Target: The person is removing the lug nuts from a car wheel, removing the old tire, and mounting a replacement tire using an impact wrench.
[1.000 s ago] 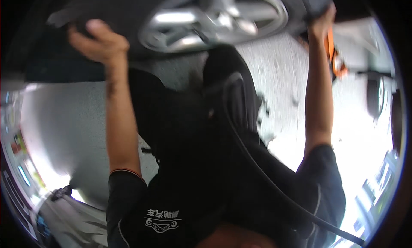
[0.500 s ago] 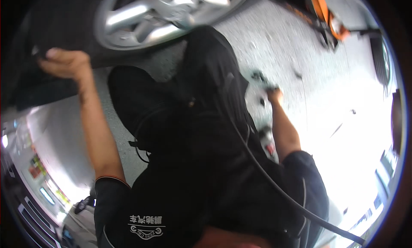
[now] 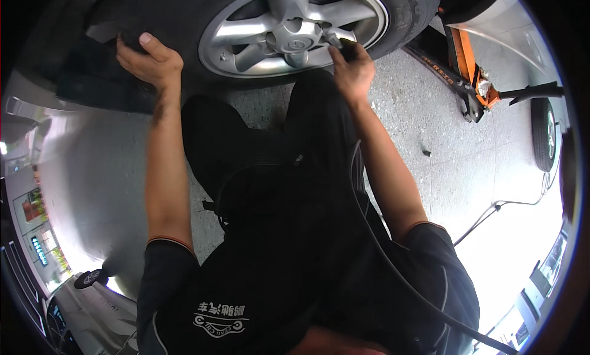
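A silver alloy wheel (image 3: 296, 43) with a black tyre (image 3: 178, 23) is in front of me, at the top of the view. My left hand (image 3: 153, 61) grips the tyre's left side, thumb on top and fingers curled round it; the fingertips are partly hidden in the dark. Just right of the hub, my right hand (image 3: 355, 72) is closed on a small metal wheel nut (image 3: 333, 40), held against the wheel near the centre cap. Part of what lies between those fingers is hidden.
An orange and black floor jack (image 3: 465, 66) stands to the right of the wheel. Another wheel (image 3: 543, 134) stands at the far right, near a hose (image 3: 522, 202). A small dark piece (image 3: 426, 153) lies on the speckled floor. A dark cable (image 3: 399, 272) crosses my clothing.
My right hand has come up from the floor on the right to the wheel, bringing the wheel nut. My left hand stays at the tyre. The view has shifted.
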Tool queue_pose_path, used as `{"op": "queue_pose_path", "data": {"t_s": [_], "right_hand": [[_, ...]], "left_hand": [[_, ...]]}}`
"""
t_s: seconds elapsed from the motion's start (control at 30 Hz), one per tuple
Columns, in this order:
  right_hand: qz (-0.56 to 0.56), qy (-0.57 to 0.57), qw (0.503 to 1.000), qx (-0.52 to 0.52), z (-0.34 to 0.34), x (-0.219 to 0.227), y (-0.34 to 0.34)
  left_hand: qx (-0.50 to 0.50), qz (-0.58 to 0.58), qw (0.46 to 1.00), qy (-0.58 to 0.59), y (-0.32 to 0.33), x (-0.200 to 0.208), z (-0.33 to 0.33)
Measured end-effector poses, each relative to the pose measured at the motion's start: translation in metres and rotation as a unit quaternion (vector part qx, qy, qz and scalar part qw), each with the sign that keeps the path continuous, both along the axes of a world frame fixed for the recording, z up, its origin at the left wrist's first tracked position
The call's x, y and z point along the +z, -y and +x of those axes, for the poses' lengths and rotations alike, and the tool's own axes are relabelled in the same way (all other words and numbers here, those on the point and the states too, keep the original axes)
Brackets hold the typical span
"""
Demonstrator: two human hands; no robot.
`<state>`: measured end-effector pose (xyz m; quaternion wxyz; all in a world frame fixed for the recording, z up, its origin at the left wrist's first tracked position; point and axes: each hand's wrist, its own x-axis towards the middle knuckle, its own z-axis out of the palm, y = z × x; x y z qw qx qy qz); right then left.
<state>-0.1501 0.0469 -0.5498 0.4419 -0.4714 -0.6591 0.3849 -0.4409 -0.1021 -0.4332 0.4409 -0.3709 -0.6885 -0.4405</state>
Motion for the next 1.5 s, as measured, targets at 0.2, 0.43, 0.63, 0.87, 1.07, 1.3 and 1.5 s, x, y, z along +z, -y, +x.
{"op": "queue_pose_path", "data": {"t_s": [0.2, 0.43, 0.63, 0.87, 1.07, 1.3, 1.5], "right_hand": [[0.004, -0.036, 0.997, -0.061, -0.036, 0.011, 0.006], [0.000, -0.029, 0.997, -0.072, -0.043, 0.009, 0.005], [-0.222, -0.272, 0.935, -0.059, -0.057, 0.005, 0.003], [-0.581, -0.484, 0.654, 0.033, -0.068, 0.009, -0.007], [-0.374, -0.424, 0.812, -0.144, -0.069, -0.006, -0.005], [-0.528, -0.414, 0.727, -0.145, -0.069, 0.028, -0.001], [-0.206, -0.050, 0.972, -0.100, -0.051, 0.023, 0.012]], "left_hand": [[0.006, 0.005, 1.000, -0.013, 0.001, 0.005, 0.009], [0.000, 0.006, 0.999, -0.034, 0.003, 0.008, 0.003], [-0.006, 0.007, 1.000, -0.016, 0.000, 0.007, 0.008], [0.041, -0.021, 0.994, -0.103, 0.011, -0.014, -0.019], [0.004, -0.031, 0.998, -0.047, -0.001, -0.015, -0.001], [0.009, -0.056, 0.996, -0.076, 0.007, -0.005, -0.010], [0.004, -0.045, 0.995, -0.086, 0.007, -0.013, -0.006]]}}
